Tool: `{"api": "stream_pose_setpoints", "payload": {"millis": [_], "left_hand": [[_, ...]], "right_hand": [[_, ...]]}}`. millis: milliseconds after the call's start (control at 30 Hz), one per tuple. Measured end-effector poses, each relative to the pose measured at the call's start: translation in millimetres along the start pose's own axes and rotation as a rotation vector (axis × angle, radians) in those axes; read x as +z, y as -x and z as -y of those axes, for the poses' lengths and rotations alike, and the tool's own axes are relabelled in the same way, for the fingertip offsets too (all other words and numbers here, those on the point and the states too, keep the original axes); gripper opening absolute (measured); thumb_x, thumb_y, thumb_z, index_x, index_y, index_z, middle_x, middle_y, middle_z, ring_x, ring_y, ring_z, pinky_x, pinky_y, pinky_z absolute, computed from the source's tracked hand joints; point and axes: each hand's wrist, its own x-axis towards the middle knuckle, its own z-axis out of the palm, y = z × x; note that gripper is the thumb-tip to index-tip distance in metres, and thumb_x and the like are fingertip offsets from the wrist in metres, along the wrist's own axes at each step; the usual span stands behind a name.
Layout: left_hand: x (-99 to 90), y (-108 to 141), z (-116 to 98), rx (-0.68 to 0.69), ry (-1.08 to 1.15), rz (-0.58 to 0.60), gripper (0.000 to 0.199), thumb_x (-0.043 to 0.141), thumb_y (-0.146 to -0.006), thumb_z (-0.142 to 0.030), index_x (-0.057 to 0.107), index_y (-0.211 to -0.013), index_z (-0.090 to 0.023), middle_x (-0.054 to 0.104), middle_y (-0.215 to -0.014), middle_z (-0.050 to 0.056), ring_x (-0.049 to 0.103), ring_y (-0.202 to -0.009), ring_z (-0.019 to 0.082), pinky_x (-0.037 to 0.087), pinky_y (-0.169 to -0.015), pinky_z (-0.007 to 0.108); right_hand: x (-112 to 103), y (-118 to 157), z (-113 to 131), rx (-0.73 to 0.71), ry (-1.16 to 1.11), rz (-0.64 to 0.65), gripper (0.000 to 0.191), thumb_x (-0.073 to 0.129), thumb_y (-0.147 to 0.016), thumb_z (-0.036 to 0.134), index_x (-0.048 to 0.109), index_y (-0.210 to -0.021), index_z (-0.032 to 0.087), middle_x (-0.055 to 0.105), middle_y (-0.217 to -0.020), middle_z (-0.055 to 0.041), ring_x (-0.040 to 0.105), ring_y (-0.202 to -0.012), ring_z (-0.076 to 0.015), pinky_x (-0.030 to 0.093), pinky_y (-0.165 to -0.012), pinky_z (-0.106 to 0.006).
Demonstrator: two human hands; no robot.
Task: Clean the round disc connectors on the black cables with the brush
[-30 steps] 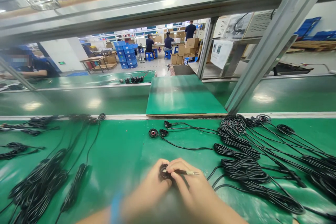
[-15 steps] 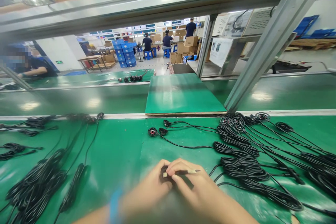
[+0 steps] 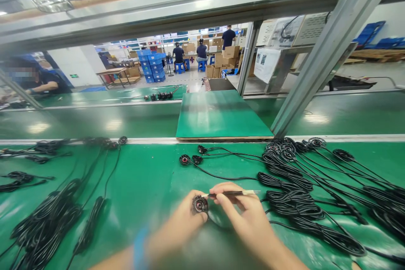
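Observation:
My left hand (image 3: 185, 216) pinches a round black part with a cable (image 3: 199, 204) between thumb and fingers. Its ribbed rim and reddish centre face me. A blue band circles the left wrist. My right hand (image 3: 242, 213) is closed around a thin pen-like tool (image 3: 232, 193) with a dark grip and pale ends, held almost level. The tool's left tip is close to the upper right rim of the round part; whether they touch, I cannot tell. A thin black cable runs from the part below my right hand.
Several coiled black cables (image 3: 292, 202) with round ends lie on the green mat at right. Other cable bundles (image 3: 47, 215) lie at left. Three small round parts, including one with a red centre (image 3: 184, 160), lie ahead. A raised green board (image 3: 221, 118) and metal post (image 3: 316, 59) stand beyond.
My right hand has shifted slightly right, with the tool, off the round part. The part has been turned, so its round face now shows. My left hand stays nearly in place.

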Motion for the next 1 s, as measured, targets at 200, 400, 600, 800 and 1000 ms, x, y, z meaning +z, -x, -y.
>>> {"api": "stream_pose_setpoints", "payload": {"millis": [200,400,600,800,1000], "left_hand": [[1.6,-0.6,-1.5,0.080,-0.022,-0.038,0.025,0.069,-0.079,-0.026,0.051,-0.095,-0.019,0.047,-0.076,-0.005,0.045,-0.067,0.010,0.034,-0.062,0.022],[1.7,-0.9,-2.9,0.081,-0.038,-0.032,0.023,0.067,-0.078,-0.020,0.050,-0.093,-0.020,0.047,-0.079,-0.004,0.049,-0.080,0.013,0.038,-0.074,0.024],[1.1,-1.2,-0.1,0.089,-0.045,-0.006,0.022,0.069,-0.078,-0.025,0.049,-0.087,-0.020,0.045,-0.077,-0.005,0.048,-0.081,0.013,0.039,-0.077,0.025],[4.7,-2.0,-4.5,0.105,-0.036,-0.027,0.023,0.068,-0.077,-0.025,0.047,-0.085,-0.020,0.042,-0.072,-0.007,0.045,-0.071,0.010,0.036,-0.069,0.023],[-0.5,-2.3,-1.5,0.052,0.001,-0.006,0.031,0.068,-0.075,-0.024,0.047,-0.097,-0.020,0.039,-0.068,-0.009,0.031,-0.052,0.005,0.024,-0.052,0.021]], "right_hand": [[11.7,4.8,-10.3,-0.187,0.081,0.074,0.016,0.052,-0.097,0.015,0.065,-0.103,0.022,0.069,-0.095,-0.0023,0.066,-0.086,-0.0144,0.052,-0.079,-0.024],[14.2,4.1,-13.8,-0.155,0.094,0.151,0.018,0.047,-0.099,0.015,0.062,-0.104,0.023,0.067,-0.097,-0.0026,0.065,-0.088,-0.0148,0.050,-0.080,-0.025],[14.9,-1.0,-13.5,-0.265,0.257,0.315,0.022,0.037,-0.099,0.014,0.058,-0.098,0.020,0.064,-0.090,-0.0044,0.060,-0.079,-0.0163,0.048,-0.072,-0.028],[12.4,-6.7,-8.2,-0.246,0.246,0.336,0.022,0.039,-0.100,0.016,0.060,-0.095,0.020,0.065,-0.089,-0.0033,0.061,-0.080,-0.0157,0.048,-0.074,-0.027],[-4.3,-0.1,-7.8,-0.089,0.164,-0.046,0.015,0.054,-0.098,0.025,0.068,-0.092,0.025,0.071,-0.094,0.0002,0.067,-0.088,-0.0151,0.050,-0.082,-0.023]]}}
